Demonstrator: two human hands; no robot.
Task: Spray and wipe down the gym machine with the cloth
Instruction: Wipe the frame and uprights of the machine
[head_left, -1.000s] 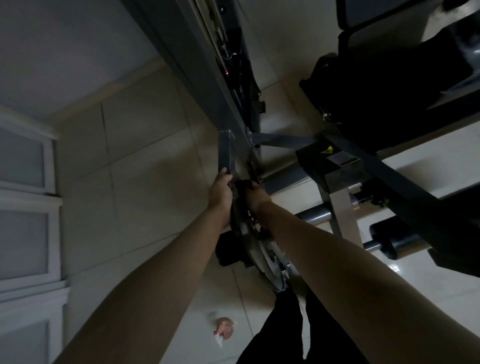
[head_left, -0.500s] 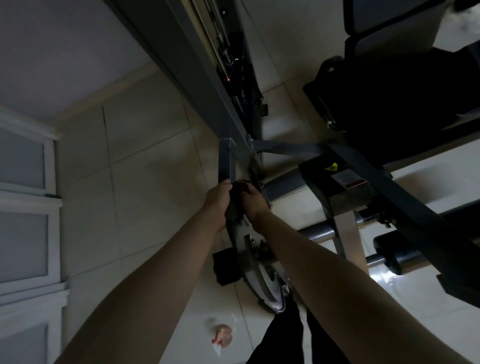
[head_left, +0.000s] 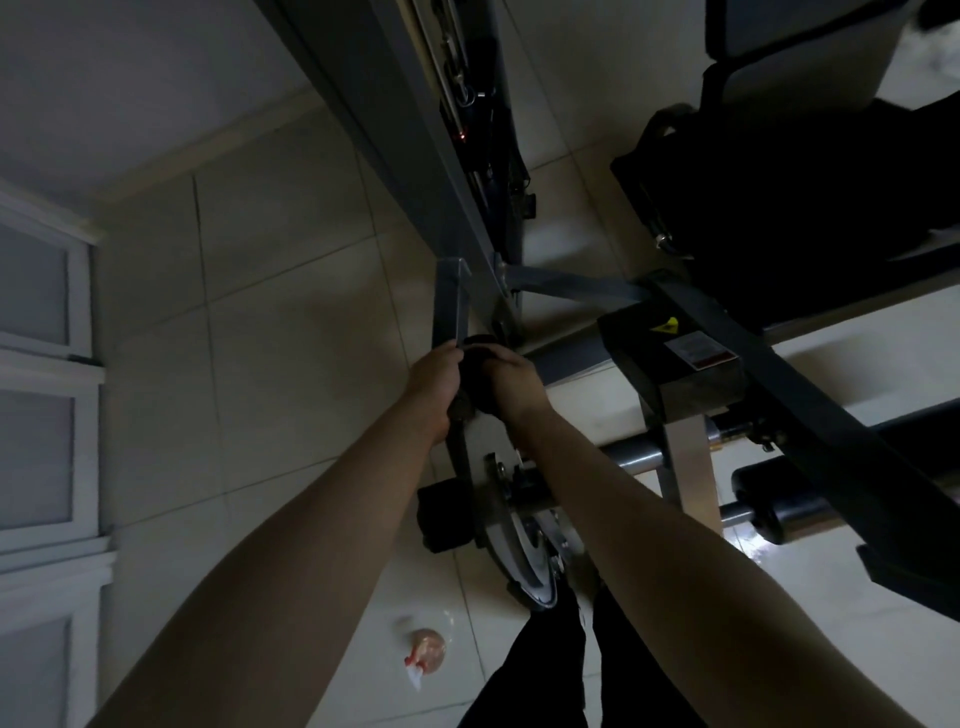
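The grey gym machine (head_left: 405, 156) slants down through the middle of the view to a metal cam plate (head_left: 498, 499) near my legs. A dark cloth (head_left: 475, 364) is bunched around the machine's narrow bar just below a grey bracket (head_left: 452, 301). My left hand (head_left: 434, 382) curls around the cloth and bar from the left. My right hand (head_left: 511, 384) grips the cloth from the right, so the two hands almost touch. A pinkish spray bottle (head_left: 426, 649) with a red and white nozzle lies on the floor tiles by my legs.
A black padded seat and bench frame (head_left: 779, 208) fills the right side. A black block with a yellow warning sticker (head_left: 670, 358) and roller bars (head_left: 769, 509) sit below it. White panelled doors (head_left: 41, 415) line the left. Pale tiled floor lies between.
Both hands have slid together with the cloth down the bar, away from the bracket and toward me. The left hand has come off the bracket's side onto the cloth.
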